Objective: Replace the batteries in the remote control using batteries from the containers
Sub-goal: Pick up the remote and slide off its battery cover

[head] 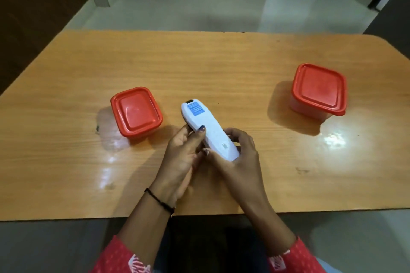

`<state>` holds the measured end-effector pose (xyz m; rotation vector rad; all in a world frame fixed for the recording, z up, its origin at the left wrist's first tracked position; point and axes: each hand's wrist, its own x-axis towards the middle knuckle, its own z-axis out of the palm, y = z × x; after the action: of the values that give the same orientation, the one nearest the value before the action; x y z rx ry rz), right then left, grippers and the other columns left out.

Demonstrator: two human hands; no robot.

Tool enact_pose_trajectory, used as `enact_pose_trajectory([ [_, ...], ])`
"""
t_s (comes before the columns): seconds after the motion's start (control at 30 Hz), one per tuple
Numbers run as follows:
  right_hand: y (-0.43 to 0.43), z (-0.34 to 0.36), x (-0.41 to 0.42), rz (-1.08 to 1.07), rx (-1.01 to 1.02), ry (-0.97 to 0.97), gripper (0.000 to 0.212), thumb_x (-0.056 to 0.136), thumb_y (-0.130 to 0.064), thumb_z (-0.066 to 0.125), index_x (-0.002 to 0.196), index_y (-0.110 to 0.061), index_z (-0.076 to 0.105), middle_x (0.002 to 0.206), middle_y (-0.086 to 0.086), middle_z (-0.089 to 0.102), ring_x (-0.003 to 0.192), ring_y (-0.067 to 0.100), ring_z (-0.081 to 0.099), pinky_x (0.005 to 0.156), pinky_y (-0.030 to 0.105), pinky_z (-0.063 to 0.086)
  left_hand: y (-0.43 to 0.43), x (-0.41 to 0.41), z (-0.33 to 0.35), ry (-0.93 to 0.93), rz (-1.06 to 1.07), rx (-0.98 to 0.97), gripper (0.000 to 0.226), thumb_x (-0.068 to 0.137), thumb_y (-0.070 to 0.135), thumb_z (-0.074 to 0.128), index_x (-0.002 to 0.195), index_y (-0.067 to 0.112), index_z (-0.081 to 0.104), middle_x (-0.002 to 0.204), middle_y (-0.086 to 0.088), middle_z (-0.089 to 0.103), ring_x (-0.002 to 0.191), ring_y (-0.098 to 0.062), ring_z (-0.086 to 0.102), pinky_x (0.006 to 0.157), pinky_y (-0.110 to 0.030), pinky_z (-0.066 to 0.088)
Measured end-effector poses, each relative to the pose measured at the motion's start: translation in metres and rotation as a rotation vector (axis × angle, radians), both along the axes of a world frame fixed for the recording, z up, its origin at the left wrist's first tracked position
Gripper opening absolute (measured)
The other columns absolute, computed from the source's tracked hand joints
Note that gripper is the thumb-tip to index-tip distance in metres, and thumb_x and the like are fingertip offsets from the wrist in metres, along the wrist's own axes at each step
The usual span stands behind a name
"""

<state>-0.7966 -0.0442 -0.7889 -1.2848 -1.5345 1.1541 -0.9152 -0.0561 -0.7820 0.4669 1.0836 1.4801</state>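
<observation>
Above the wooden table (221, 68), both hands hold one white remote control (207, 127), back side up. Left hand (183, 157) grips its left edge, thumb on top; right hand (239, 157) wraps the near end. Two red-lidded containers, lids on: left container (135, 113) just beside, right container (318, 90) well apart.

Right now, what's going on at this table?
A person holds a white remote control, back side up, over the wooden table. The left hand grips its middle, thumb on the back; the right hand cups its near end. The left container and the right container, both red-lidded, stand closed on the table. No batteries are visible.
</observation>
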Motion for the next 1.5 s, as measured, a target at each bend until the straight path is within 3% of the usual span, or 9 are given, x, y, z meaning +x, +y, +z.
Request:
enact_pose_trajectory([
  [0.17, -0.004, 0.011, -0.002, 0.126, -0.262, 0.288, 0.026, 0.085, -0.021, 0.066, 0.109, -0.025, 0.058, 0.107, -0.004, 0.068, 0.092, 0.011, 0.067, 0.079, 0.033, 0.055, -0.004, -0.003, 0.003, 0.005, 0.007, 0.007, 0.037, 0.091, 0.021, 0.053, 0.125, 0.006, 0.057, 0.116, -0.014, 0.067, 0.103, -0.024, 0.062, 0.098, -0.042, 0.047],
  [0.3, -0.005, 0.008, 0.000, 0.140, -0.444, 0.504, 0.019, 0.089, -0.015, 0.060, 0.108, -0.015, 0.062, 0.105, 0.014, 0.070, 0.088, 0.024, 0.068, 0.075, 0.044, 0.057, -0.006, 0.003, 0.000, 0.036, -0.052, 0.038, 0.038, 0.084, 0.027, 0.055, 0.120, 0.018, 0.060, 0.100, -0.002, 0.073, 0.088, -0.015, 0.068, 0.075, -0.034, 0.058],
  [0.4, -0.001, 0.009, 0.004, 0.150, -0.453, 0.554, 0.022, 0.089, -0.013, 0.060, 0.111, -0.012, 0.060, 0.102, 0.018, 0.070, 0.083, 0.026, 0.069, 0.065, 0.041, 0.059, -0.004, 0.005, -0.003, 0.018, -0.109, 0.062, 0.038, 0.084, 0.027, 0.056, 0.121, 0.023, 0.059, 0.097, 0.002, 0.073, 0.081, -0.012, 0.069, 0.060, -0.029, 0.056],
  [0.57, 0.007, 0.003, 0.002, 0.162, -0.424, 0.556, 0.026, 0.089, -0.011, 0.059, 0.115, -0.011, 0.059, 0.100, 0.017, 0.072, 0.082, 0.027, 0.070, 0.063, 0.037, 0.059, 0.003, 0.001, -0.006, 0.014, -0.153, 0.076, 0.040, 0.089, 0.008, 0.053, 0.126, 0.021, 0.055, 0.101, -0.001, 0.071, 0.084, -0.014, 0.068, 0.069, -0.031, 0.056],
  [0.87, 0.022, 0.004, 0.008, 0.274, -0.420, 0.457, 0.032, 0.081, -0.016, 0.067, 0.112, -0.010, 0.065, 0.092, 0.016, 0.073, 0.072, 0.024, 0.065, 0.055, 0.030, 0.054, 0.009, -0.011, -0.008, -0.088, -0.031, 0.077, 0.047, 0.082, 0.016, 0.065, 0.127, 0.006, 0.054, 0.110, -0.013, 0.067, 0.092, -0.020, 0.066, 0.076, -0.030, 0.056],
  [1.03, 0.040, 0.014, 0.030, 0.035, -0.332, 0.463, 0.032, 0.064, -0.032, 0.076, 0.090, -0.014, 0.071, 0.072, 0.002, 0.064, 0.061, 0.014, 0.054, 0.048, 0.023, 0.039, 0.004, -0.023, -0.005, 0.023, -0.002, 0.058, 0.026, 0.072, 0.012, 0.074, 0.097, 0.020, 0.071, 0.092, -0.003, 0.070, 0.084, -0.015, 0.068, 0.068, -0.033, 0.060],
  [1.13, 0.041, 0.010, 0.027, -0.119, -0.407, 0.691, 0.043, 0.066, -0.033, 0.074, 0.101, -0.010, 0.065, 0.078, 0.003, 0.061, 0.069, 0.015, 0.055, 0.059, 0.025, 0.045, -0.003, -0.011, -0.002, 0.151, -0.188, 0.035, 0.041, 0.065, 0.009, 0.073, 0.105, 0.018, 0.068, 0.084, -0.004, 0.074, 0.072, -0.014, 0.069, 0.058, -0.024, 0.057],
  [1.27, 0.034, 0.012, 0.018, -0.015, -0.510, 0.762, 0.043, 0.077, -0.034, 0.064, 0.104, -0.001, 0.062, 0.095, 0.016, 0.065, 0.087, 0.026, 0.064, 0.086, 0.043, 0.052, -0.004, 0.000, -0.004, 0.165, -0.296, 0.044, 0.050, 0.074, 0.002, 0.071, 0.121, 0.015, 0.061, 0.103, -0.011, 0.074, 0.088, -0.020, 0.070, 0.070, -0.027, 0.058],
  [1.5, 0.036, 0.014, 0.020, 0.144, -0.510, 0.802, 0.031, 0.088, -0.014, 0.055, 0.117, -0.004, 0.056, 0.119, 0.018, 0.065, 0.101, 0.027, 0.065, 0.091, 0.044, 0.053, -0.001, 0.004, -0.004, 0.198, -0.227, 0.036, 0.051, 0.071, 0.011, 0.070, 0.120, 0.018, 0.059, 0.101, -0.009, 0.075, 0.085, -0.018, 0.072, 0.066, -0.027, 0.057],
])
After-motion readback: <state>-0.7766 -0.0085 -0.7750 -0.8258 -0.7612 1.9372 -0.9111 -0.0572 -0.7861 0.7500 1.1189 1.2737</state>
